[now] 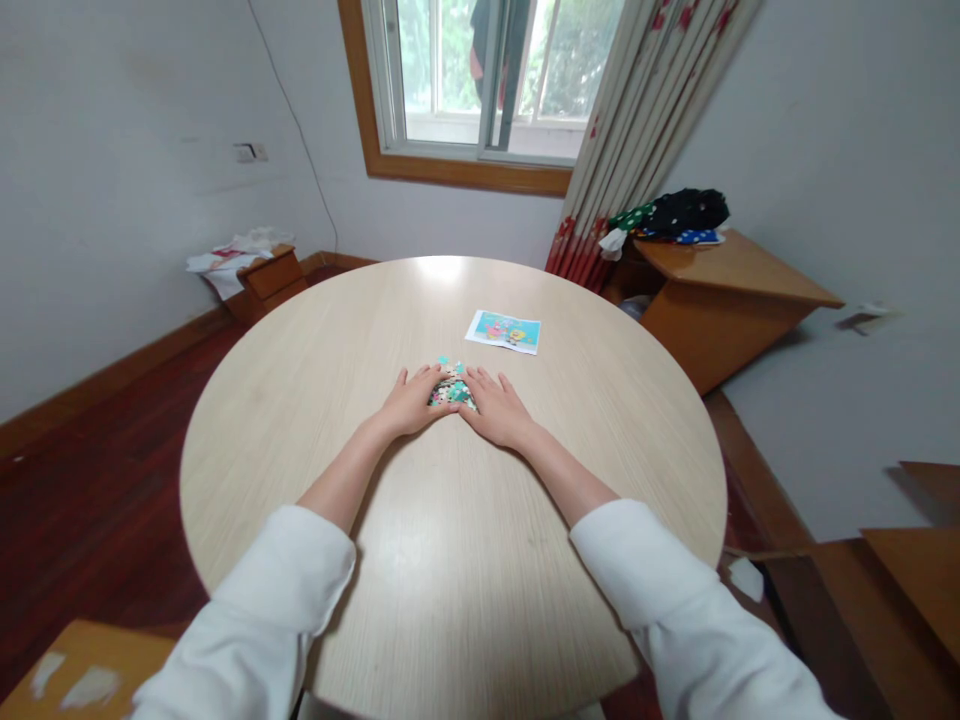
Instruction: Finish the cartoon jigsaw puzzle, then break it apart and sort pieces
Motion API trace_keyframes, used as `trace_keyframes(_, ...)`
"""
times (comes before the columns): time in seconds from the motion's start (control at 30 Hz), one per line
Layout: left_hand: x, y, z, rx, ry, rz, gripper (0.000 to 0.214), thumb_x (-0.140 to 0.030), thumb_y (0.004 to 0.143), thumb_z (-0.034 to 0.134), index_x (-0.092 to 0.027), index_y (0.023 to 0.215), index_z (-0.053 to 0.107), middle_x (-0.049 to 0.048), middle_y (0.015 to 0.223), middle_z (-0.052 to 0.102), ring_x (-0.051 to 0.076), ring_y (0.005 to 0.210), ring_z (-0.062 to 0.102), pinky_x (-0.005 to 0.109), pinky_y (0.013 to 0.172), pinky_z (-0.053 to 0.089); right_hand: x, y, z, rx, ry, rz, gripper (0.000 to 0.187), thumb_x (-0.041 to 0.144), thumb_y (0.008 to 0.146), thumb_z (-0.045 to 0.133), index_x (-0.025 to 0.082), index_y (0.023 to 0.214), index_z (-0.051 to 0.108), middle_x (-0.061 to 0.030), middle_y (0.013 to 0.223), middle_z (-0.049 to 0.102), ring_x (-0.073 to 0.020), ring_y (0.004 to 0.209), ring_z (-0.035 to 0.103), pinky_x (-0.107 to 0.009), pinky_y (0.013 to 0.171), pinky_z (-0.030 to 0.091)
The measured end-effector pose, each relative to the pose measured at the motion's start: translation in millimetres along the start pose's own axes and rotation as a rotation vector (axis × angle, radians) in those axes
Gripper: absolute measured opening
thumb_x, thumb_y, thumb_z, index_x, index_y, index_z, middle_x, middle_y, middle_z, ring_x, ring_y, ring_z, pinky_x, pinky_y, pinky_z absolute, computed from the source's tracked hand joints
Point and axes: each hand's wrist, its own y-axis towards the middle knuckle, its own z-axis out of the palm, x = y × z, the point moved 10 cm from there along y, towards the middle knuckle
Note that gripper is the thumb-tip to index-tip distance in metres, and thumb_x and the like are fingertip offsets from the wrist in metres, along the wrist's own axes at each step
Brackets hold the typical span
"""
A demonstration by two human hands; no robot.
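A small heap of teal and pale jigsaw pieces (451, 388) lies near the middle of the round wooden table (315, 370). My left hand (411, 400) rests flat on the table against the heap's left side, fingers stretched out. My right hand (496, 408) lies flat against its right side, fingers spread. Both hands cup the heap between them and grip nothing. A colourful cartoon picture card (504, 331) lies on the table just beyond the heap, a little to the right.
A wooden cabinet (720, 290) with dark clothes (679, 213) on top stands at the right, next to a curtain (637, 130). A small wooden box (271, 277) with papers sits on the floor at the left wall. A window (487, 75) is behind the table.
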Motion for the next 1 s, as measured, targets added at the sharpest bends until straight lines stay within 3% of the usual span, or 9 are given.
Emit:
trace_keyframes(0.17,-6.4,2.8,-3.5,-0.114,-0.206,0.063,0.043,-0.032,0.081,0.056,-0.022,0.122,0.049,0.0075,0.124,0.060,0.023,0.113,0.055,0.052,0.110,0.013,3.0,7.5,-7.9,-0.150,0.128,-0.050,0.040,0.023,0.087,0.044,0.010,0.125,0.046,-0.0170,0.135,0.047,-0.0230,0.128,0.040,-0.045,0.110,0.022)
trace_keyframes(0.27,-9.5,4.2,-6.2,-0.186,-0.264,0.092,0.028,-0.020,0.079,0.053,-0.020,0.106,0.058,0.0053,0.105,0.068,0.021,0.099,0.061,0.045,0.105,0.030,4.8,11.9,-10.0,-0.206,0.209,-0.082,0.030,0.012,0.082,0.046,0.009,0.112,0.053,-0.0155,0.117,0.059,-0.0219,0.111,0.052,-0.038,0.099,0.037)
trace_keyframes(0.33,-8.9,5.1,-8.7,-0.235,-0.299,0.092,0.021,-0.015,0.078,0.050,-0.018,0.095,0.062,0.0053,0.095,0.069,0.020,0.091,0.062,0.038,0.093,0.042,4.3,13.8,-10.7,-0.225,0.254,-0.088,0.028,0.008,0.080,0.045,0.011,0.106,0.055,-0.0141,0.110,0.061,-0.0212,0.105,0.054,-0.035,0.092,0.041)
trace_keyframes(0.43,-5.6,4.5,-13.9,-0.294,-0.348,0.074,0.018,-0.013,0.076,0.047,-0.016,0.086,0.062,0.0043,0.086,0.068,0.017,0.082,0.062,0.031,0.080,0.048,1.3,13.6,-13.1,-0.253,0.310,-0.088,0.027,0.007,0.080,0.041,0.014,0.100,0.057,-0.0108,0.104,0.063,-0.0198,0.098,0.057,-0.033,0.088,0.043)
trace_keyframes(0.6,7.3,-2.3,-27.3,-0.380,-0.326,-0.026,0.019,-0.013,0.075,0.044,-0.016,0.082,0.062,0.0032,0.078,0.067,0.017,0.076,0.061,0.030,0.075,0.049,-11.2,9.7,-16.7,-0.292,0.415,-0.012,0.027,0.011,0.084,0.038,0.018,0.099,0.059,-0.0043,0.093,0.068,-0.0169,0.085,0.062,-0.030,0.082,0.046)
trace_keyframes(0.7,9.8,-5.5,-31.4,-0.381,-0.322,-0.033,0.025,-0.013,0.076,0.040,-0.016,0.087,0.063,0.0051,0.087,0.069,0.017,0.082,0.063,0.031,0.079,0.049,-11.0,7.3,-18.9,-0.281,0.443,-0.019,0.028,0.017,0.088,0.037,0.018,0.103,0.061,-0.0054,0.099,0.068,-0.0169,0.090,0.063,-0.031,0.086,0.046)
trace_keyframes(0.83,4.7,-8.1,-34.5,-0.317,-0.330,0.024,0.034,-0.015,0.077,0.040,-0.014,0.103,0.062,0.0102,0.112,0.065,0.019,0.106,0.059,0.035,0.096,0.043,-7.7,1.6,-24.1,-0.204,0.439,-0.068,0.040,0.019,0.088,0.035,0.014,0.124,0.051,-0.0105,0.125,0.058,-0.0173,0.116,0.053,-0.034,0.101,0.037)
trace_keyframes(0.9,2.1,-10.4,-35.9,-0.244,-0.306,0.051,0.042,-0.023,0.078,0.045,-0.012,0.117,0.056,0.0138,0.131,0.053,0.021,0.122,0.048,0.037,0.105,0.035,-8.2,-3.0,-23.8,-0.112,0.390,-0.094,0.052,0.028,0.088,0.041,0.012,0.137,0.037,-0.0132,0.142,0.041,-0.0195,0.132,0.037,-0.038,0.110,0.025)
trace_keyframes(1.0,9.9,-15.8,-31.3,-0.065,-0.176,0.002,0.072,-0.043,0.076,0.054,-0.010,0.138,0.035,0.0193,0.149,0.026,0.027,0.138,0.023,0.045,0.112,0.018,-20.1,-11.2,-15.4,0.058,0.254,-0.081,0.090,0.052,0.077,0.055,0.014,0.147,0.014,-0.0144,0.153,0.010,-0.0252,0.142,0.006,-0.046,0.114,0.004)
